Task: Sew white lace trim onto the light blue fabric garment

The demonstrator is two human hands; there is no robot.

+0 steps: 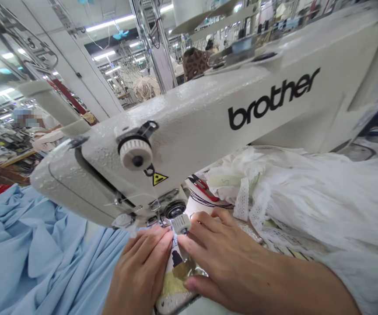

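A white sewing machine (189,127) marked "brother" stands across my view, its needle and presser foot (161,218) lit from beneath. Just left of the needle, my left hand (143,262) has its fingers pressed together on the edge of the light blue cloth (117,247). My right hand (222,253) lies to the right of the needle area, fingers spread and thumb apart, fingertips close to the small white ridged knob (180,224). A sliver of pale blue cloth shows between the two hands. Their fingertips partly hide the cloth under the foot.
More light blue cloth lies heaped at left. White lace-trimmed fabric (307,192) is piled at right under the machine arm. Red-handled snips (204,187) lie behind the needle area by a white cone with dark thread (198,203). Other workers sit farther back.
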